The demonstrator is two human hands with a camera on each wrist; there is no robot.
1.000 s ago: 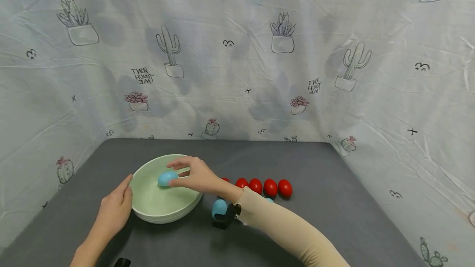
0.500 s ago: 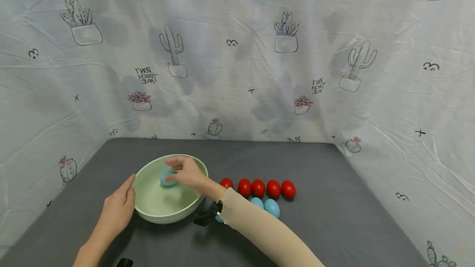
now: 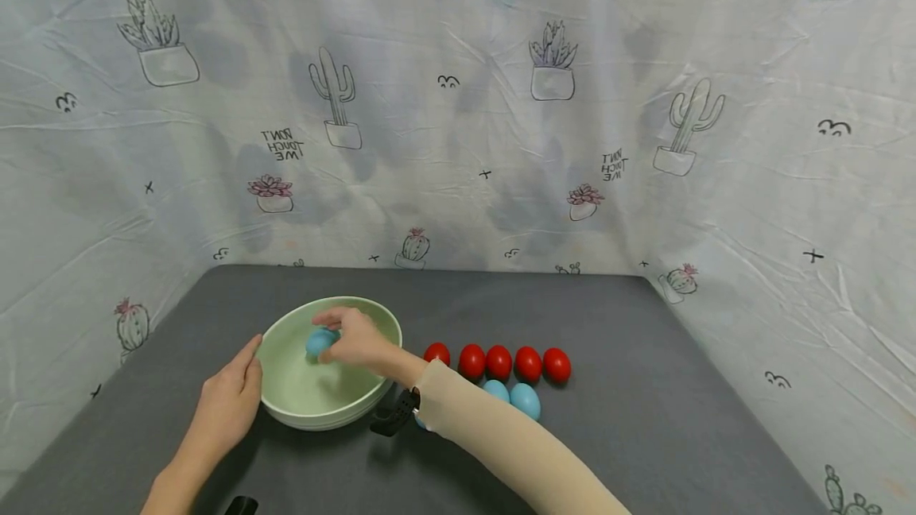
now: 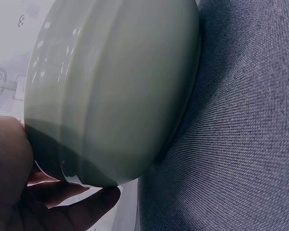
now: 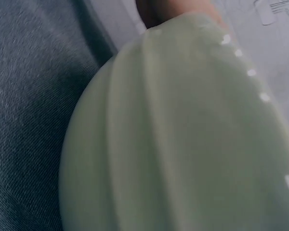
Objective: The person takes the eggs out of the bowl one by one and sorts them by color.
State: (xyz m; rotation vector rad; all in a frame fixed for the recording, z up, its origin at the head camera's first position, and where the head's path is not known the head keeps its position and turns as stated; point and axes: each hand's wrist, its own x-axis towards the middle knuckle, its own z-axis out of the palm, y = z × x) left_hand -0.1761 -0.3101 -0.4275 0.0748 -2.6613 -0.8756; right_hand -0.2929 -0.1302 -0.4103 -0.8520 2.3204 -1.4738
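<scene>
In the head view a pale green bowl (image 3: 300, 396) stands on the left part of the grey table. My left hand (image 3: 230, 400) holds the bowl's left side; the left wrist view shows fingertips (image 4: 111, 195) against its outer wall. My right hand (image 3: 358, 344) reaches over the bowl's right rim, thumb and fingers around a blue egg (image 3: 320, 342) inside. Fingers cover part of the egg. In the right wrist view the bowl's outer wall (image 5: 207, 144) fills most of the frame and hides the right fingers' work.
Several red eggs (image 3: 498, 362) form a row right of the bowl. In front of them lie blue eggs (image 3: 525, 401), one mostly hidden behind the right wrist's black strap (image 3: 392, 417). A printed cactus curtain (image 3: 458, 133) surrounds the table.
My right hand moved slightly left and its wrist lowered, uncovering more eggs on the table. The blue egg in the bowl has turned and looks rounder. The left hand stays on the bowl.
</scene>
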